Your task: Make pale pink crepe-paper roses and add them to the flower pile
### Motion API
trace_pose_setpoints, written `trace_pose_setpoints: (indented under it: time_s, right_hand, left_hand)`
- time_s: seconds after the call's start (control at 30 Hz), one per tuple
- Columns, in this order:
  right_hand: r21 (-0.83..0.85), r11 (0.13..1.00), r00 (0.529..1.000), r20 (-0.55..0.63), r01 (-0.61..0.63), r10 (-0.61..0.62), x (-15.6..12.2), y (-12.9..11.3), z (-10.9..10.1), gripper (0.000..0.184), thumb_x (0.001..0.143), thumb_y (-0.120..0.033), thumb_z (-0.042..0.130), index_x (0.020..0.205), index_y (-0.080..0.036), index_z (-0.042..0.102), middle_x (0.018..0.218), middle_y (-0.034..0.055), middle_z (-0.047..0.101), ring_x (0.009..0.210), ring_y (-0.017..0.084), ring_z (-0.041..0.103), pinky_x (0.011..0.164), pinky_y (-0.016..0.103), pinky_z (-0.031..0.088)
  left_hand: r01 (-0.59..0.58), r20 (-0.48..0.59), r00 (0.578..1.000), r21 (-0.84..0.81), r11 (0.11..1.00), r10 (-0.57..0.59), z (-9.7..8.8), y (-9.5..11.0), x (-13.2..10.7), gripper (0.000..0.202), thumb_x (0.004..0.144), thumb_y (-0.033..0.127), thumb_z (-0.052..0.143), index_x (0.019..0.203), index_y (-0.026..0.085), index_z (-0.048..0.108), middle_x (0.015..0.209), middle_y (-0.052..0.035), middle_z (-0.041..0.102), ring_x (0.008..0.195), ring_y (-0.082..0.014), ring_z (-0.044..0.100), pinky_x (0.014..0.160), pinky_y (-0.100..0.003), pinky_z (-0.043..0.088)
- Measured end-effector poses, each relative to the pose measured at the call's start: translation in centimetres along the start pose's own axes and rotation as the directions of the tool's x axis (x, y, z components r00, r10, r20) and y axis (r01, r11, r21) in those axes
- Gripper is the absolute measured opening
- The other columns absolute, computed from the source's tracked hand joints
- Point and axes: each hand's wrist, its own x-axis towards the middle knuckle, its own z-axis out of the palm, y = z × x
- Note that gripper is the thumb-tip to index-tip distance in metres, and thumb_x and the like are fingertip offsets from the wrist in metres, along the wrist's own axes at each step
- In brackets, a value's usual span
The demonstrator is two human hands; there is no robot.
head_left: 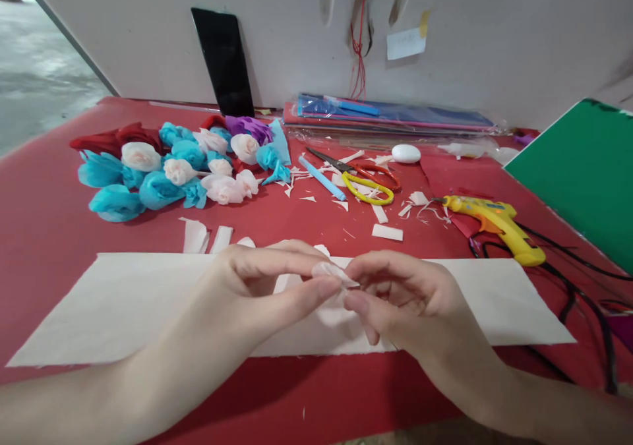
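Between my two hands is a small piece of white crepe paper (pixel 334 273), curled and folded along its top. My left hand (pixel 262 280) pinches it from the left with thumb and forefinger. The thumb and forefinger of my right hand (pixel 403 293) close on its right edge. Both hands hover over a long white paper sheet (pixel 514 306) lying across the red table. Cut white paper strips (pixel 196 237) lie along the far edge of that sheet, partly covered by my left hand.
Crepe paper flowers (pixel 185 155) in blue, white, red and purple are heaped at the back left. Scissors (pixel 368 188), a blue pen (pixel 322 178) and paper scraps lie mid-table. A yellow glue gun (pixel 499 224) with a black cord sits right, near a green board (pixel 578 175). A phone (pixel 223 62) leans behind.
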Motion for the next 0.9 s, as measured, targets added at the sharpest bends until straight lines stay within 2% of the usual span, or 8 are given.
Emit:
trace_pose_setpoints:
  time_s: [0.33,0.5,0.63,0.77,0.9]
  right_hand:
    - [0.18,0.973,0.99,0.019,-0.144,0.143,-0.01,0.05,-0.13,0.012,0.072,-0.009,0.073,0.073,-0.021,0.073,0.061,-0.0057,0.063,0.046,0.0,0.051,0.043,0.004,0.044]
    - [0.242,0.939,0.969,0.098,-0.245,0.228,0.06,-0.11,-0.31,0.007,0.076,-0.013,0.073,0.074,-0.019,0.073,0.059,-0.0053,0.064,0.046,0.0,0.052,0.043,0.003,0.044]
    - [0.256,0.91,0.945,0.095,-0.326,0.312,0.08,-0.6,-0.31,0.006,0.073,-0.015,0.077,0.071,-0.018,0.072,0.058,-0.006,0.064,0.046,-0.001,0.052,0.045,0.003,0.043]
    - [0.263,0.912,0.949,0.115,-0.314,0.293,0.17,-0.42,-0.44,0.005,0.074,-0.018,0.077,0.073,-0.02,0.073,0.06,-0.0068,0.065,0.047,-0.001,0.052,0.044,0.003,0.043]
    - [0.238,0.924,0.952,0.131,-0.3,0.275,0.27,-0.04,-0.64,0.003,0.077,-0.018,0.075,0.075,-0.02,0.074,0.06,-0.0061,0.066,0.046,-0.001,0.052,0.044,0.004,0.043]
  left_hand:
    - [0.062,-0.057,0.997,0.023,0.998,-0.06,0.13,-0.01,0.25,0.017,0.083,0.035,0.066,0.069,0.033,0.075,0.071,0.0073,0.07,0.072,-0.0118,0.065,0.066,-0.014,0.052]
    - [0.05,-0.053,0.997,0.055,0.997,-0.047,0.02,-0.02,0.33,0.015,0.082,0.034,0.067,0.069,0.032,0.075,0.073,0.0068,0.07,0.069,-0.0119,0.064,0.067,-0.016,0.053]
    - [0.02,-0.052,0.998,0.017,1.0,-0.019,-0.08,0.05,0.54,0.013,0.081,0.031,0.068,0.072,0.034,0.077,0.071,0.0071,0.072,0.069,-0.0119,0.066,0.066,-0.016,0.052]
    - [0.063,-0.032,0.997,-0.017,0.998,-0.063,0.12,0.01,0.73,0.014,0.079,0.03,0.068,0.068,0.033,0.077,0.069,0.0063,0.071,0.065,-0.0118,0.066,0.061,-0.015,0.052]
    - [0.062,-0.001,0.998,-0.086,0.994,-0.063,0.23,-0.47,0.63,0.013,0.08,0.027,0.069,0.072,0.033,0.077,0.075,0.0072,0.072,0.07,-0.0113,0.067,0.065,-0.015,0.051]
